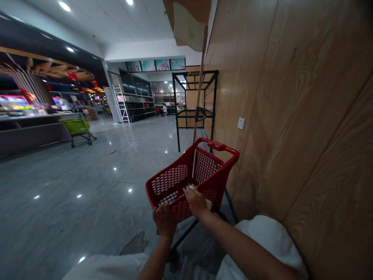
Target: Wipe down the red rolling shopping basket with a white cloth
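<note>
A red plastic shopping cart basket (175, 179) stands in front of me on a dark frame, close to the wooden wall. My left hand (164, 220) is closed over the basket's near rim at its corner. My right hand (196, 200) reaches over the same rim, with its fingers curled down inside the basket on something pale that I cannot make out. The cart's red handle (217, 146) is at the far end, away from me.
A wood-panelled wall (291, 116) runs along my right with a white socket (241, 123). Ahead stands an empty black metal rack (195, 111). A green cart (77, 128) sits at the left by a counter. A ladder (122, 105) and dark shelves are farther back on the glossy grey floor.
</note>
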Available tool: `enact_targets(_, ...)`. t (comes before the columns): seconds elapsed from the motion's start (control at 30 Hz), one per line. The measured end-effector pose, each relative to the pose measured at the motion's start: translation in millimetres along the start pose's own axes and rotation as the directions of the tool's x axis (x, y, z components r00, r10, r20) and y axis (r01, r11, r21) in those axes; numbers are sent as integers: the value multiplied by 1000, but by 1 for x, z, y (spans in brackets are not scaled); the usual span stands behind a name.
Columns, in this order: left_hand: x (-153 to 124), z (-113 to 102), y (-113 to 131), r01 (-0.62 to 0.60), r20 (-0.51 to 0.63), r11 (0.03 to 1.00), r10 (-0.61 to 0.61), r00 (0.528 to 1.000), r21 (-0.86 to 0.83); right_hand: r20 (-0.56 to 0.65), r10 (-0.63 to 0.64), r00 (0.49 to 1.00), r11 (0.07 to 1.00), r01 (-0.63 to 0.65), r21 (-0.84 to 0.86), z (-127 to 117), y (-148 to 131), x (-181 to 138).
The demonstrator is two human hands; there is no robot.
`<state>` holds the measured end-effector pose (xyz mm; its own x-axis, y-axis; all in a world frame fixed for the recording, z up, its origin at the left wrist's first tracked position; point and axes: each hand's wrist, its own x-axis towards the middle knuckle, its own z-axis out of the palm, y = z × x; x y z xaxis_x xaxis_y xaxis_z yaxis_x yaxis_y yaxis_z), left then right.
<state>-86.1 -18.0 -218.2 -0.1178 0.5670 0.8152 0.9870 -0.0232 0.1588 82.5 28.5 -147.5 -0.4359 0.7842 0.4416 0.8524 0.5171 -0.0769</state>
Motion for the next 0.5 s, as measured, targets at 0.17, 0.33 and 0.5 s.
enact_targets(0.17,0,-7,-9,-49,44,999,50,998,-13,77,-168,983,984,172,-47,-20,22,4)
enact_targets(0.33,-5,-1,-11,-45,-26,999,44,999,-18,72,69,995,960,-47,-277,-87,136,16)
enact_targets(0.5,-9,10,-4,-13,-81,1000,11,997,-18,-43,262,964,916,-262,-303,-104,171,22)
